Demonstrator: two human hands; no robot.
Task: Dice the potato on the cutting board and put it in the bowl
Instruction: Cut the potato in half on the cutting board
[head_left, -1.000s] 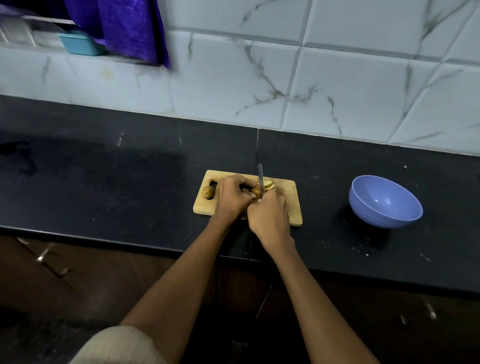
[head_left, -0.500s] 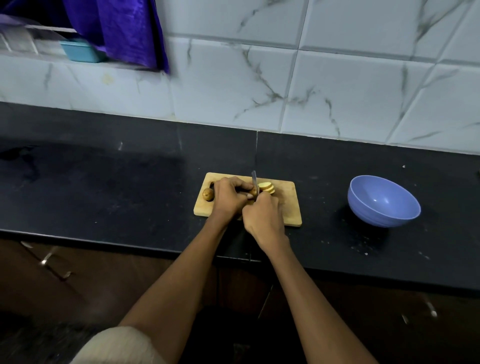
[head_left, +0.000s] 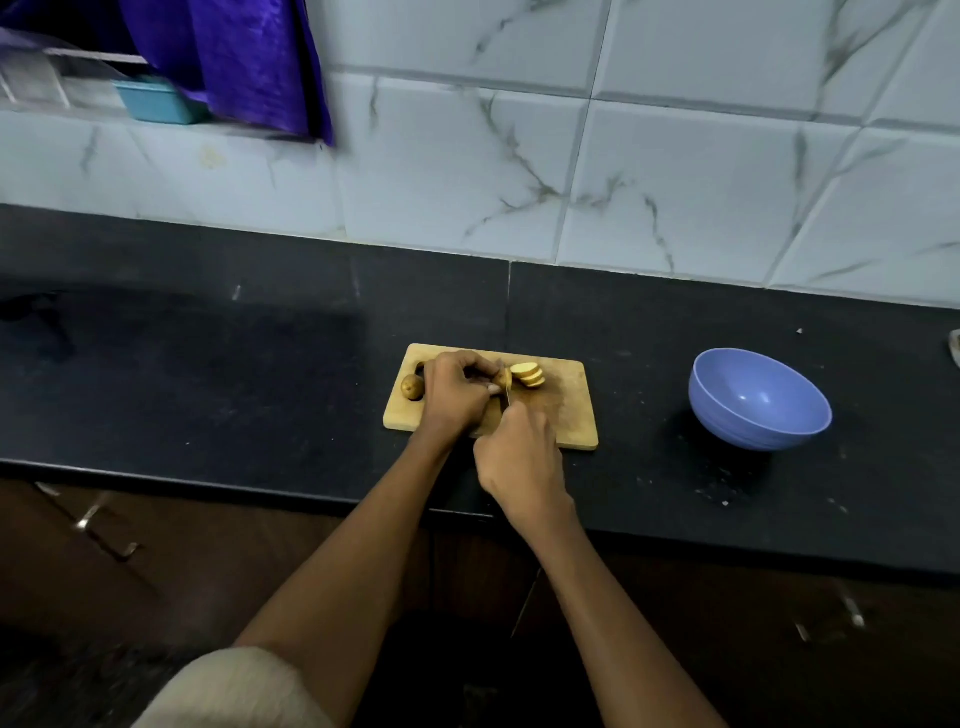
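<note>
Half sliced: pale rounds (head_left: 527, 375) fanned on wooden cutting board (head_left: 571, 415), left hand (head_left: 454, 392) pinching potato (head_left: 503, 378), right hand (head_left: 519, 457) gripping knife (head_left: 507, 397). Blue bowl (head_left: 758, 400) well apart on counter (head_left: 260, 364).

A single wide-angle camera sits on the person's head and looks forward and down over both forearms at the dark surface (head_left: 208, 364). It faces the tiled wall (head_left: 675, 182) behind, which fills the upper third of the frame and bends at the edges from the wide lens. The cutting board (head_left: 571, 415) lies near the middle at arm's reach, and the cupboard fronts (head_left: 104, 545) below the surface edge show at the bottom.
</note>
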